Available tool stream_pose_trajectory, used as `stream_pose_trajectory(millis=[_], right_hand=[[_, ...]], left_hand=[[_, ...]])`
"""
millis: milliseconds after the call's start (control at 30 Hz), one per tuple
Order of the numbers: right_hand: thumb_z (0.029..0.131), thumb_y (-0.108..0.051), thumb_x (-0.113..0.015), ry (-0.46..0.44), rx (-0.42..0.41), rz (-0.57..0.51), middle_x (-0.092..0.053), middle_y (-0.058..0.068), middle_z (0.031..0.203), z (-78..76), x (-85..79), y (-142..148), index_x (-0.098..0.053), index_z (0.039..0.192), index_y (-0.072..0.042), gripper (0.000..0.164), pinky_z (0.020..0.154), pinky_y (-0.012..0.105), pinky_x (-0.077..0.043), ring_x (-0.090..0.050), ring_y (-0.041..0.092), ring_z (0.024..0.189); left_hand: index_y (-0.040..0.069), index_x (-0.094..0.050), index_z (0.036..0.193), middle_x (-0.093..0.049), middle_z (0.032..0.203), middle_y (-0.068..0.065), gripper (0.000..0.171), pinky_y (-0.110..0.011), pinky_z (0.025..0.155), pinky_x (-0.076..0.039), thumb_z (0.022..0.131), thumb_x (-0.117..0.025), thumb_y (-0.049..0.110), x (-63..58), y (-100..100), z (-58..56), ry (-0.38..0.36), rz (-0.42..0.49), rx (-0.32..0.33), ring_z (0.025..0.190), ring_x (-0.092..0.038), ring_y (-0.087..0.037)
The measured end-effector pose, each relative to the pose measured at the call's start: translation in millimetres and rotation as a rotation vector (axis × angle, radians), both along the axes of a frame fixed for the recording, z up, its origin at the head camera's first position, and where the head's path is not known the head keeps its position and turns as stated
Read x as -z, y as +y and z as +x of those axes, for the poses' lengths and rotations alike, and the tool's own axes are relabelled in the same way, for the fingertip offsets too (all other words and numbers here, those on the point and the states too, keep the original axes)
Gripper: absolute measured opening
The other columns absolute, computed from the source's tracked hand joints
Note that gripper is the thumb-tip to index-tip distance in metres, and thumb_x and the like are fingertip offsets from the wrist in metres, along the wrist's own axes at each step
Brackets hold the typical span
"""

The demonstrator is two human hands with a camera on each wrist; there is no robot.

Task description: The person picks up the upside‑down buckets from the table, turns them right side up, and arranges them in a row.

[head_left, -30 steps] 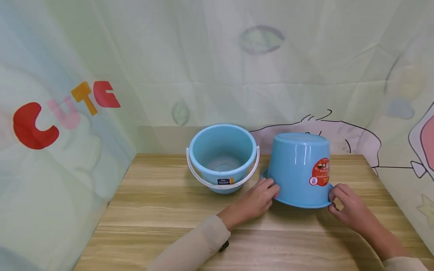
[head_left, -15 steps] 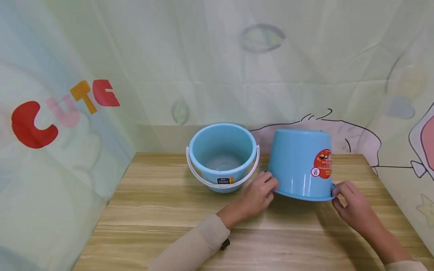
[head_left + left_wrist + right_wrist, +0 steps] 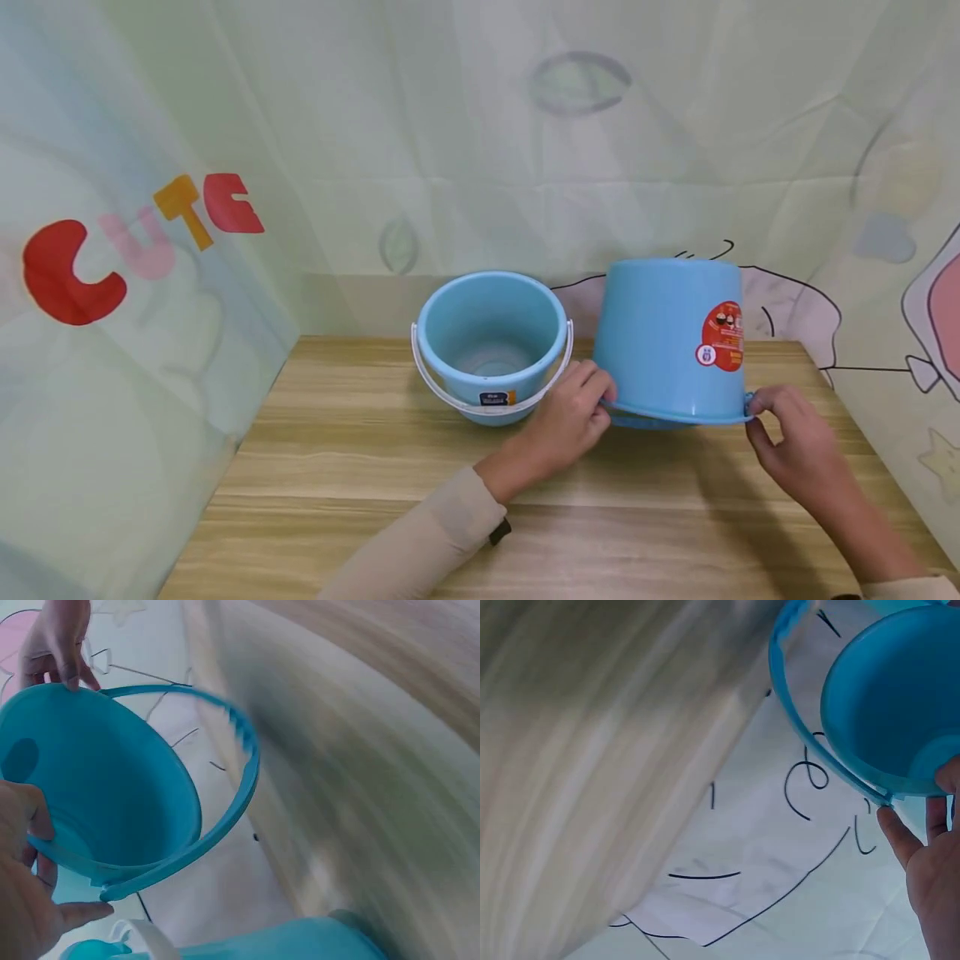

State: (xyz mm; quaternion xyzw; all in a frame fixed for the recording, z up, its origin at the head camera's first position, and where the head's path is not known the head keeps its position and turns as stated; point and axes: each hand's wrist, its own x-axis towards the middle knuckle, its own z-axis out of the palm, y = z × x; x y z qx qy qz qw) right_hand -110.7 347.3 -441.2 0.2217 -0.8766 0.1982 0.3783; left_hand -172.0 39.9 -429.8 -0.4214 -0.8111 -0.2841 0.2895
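A light-blue plastic bucket is upside down, raised off the table, with a red label on its side. My left hand pinches its rim at the left, and my right hand grips the rim at the right. The blue handle hangs down below the mouth. In the left wrist view the inside of this bucket shows. In the right wrist view my right hand has its fingers at the rim near the handle's joint. A second blue bucket stands upright just left of my left hand, its white handle lowered over the front.
The wood-grain table lies under both buckets. Behind it hangs a pale printed curtain, which also closes off the left and right sides. Coloured letters decorate the left side.
Both hands have lifted the upside-down bucket higher, tilting its mouth towards me. Its blue handle now shows beneath the rim. The upright bucket has stayed put.
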Motion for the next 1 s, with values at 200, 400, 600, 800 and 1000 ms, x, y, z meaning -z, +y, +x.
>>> stream_pose_trajectory(millis=[200,400,600,800,1000], right_hand=[[0.109,-0.05,-0.035,0.047,-0.005,0.011,-0.063,0.018,0.089,-2.5,-15.1,-1.5,-0.057,0.093,0.007,0.063,0.091,0.002,-0.033,-0.054,0.022,0.084],[0.109,-0.052,-0.036,0.052,-0.015,-0.035,-0.059,0.019,0.091,1.0,-28.7,-2.0,-0.056,0.095,0.009,0.066,0.099,0.001,-0.028,-0.051,0.026,0.087],[0.108,-0.054,-0.037,0.054,0.006,-0.057,-0.057,0.021,0.094,3.5,-38.8,-4.6,-0.057,0.1,0.012,0.069,0.101,-0.001,-0.027,-0.051,0.026,0.091],[0.109,-0.053,-0.038,0.055,0.021,-0.031,-0.057,0.022,0.096,7.2,-53.4,-7.0,-0.057,0.102,0.013,0.069,0.102,0.0,-0.027,-0.054,0.025,0.091],[0.107,-0.057,-0.036,0.021,0.042,-0.028,-0.058,0.024,0.101,10.8,-60.2,-8.4,-0.057,0.108,0.013,0.073,0.101,-0.004,-0.027,-0.039,-0.019,0.111]], left_hand=[[0.01,-0.061,0.087,-0.057,0.087,0.0,0.025,-0.023,0.075,-0.048,0.071,-0.063,-0.009,-14.1,-1.8,0.1,0.017,0.027,-0.034,0.08,-0.052,-0.015],[0.009,-0.062,0.09,-0.059,0.089,-0.001,0.027,-0.021,0.076,-0.049,0.071,-0.062,-0.01,-28.3,-2.0,0.4,0.045,0.05,-0.007,0.083,-0.055,-0.015],[0.008,-0.064,0.093,-0.061,0.091,-0.002,0.027,-0.017,0.076,-0.049,0.074,-0.066,-0.011,-41.1,-4.4,1.9,0.075,0.079,0.008,0.084,-0.058,-0.014],[0.006,-0.066,0.095,-0.063,0.095,-0.004,0.023,-0.013,0.078,-0.05,0.079,-0.067,-0.01,-51.2,-8.4,4.6,0.076,0.107,0.025,0.088,-0.062,-0.014],[0.006,-0.068,0.099,-0.065,0.098,-0.005,0.02,-0.012,0.079,-0.052,0.084,-0.067,-0.008,-58.1,-11.7,7.6,0.101,0.116,0.034,0.09,-0.064,-0.014]])
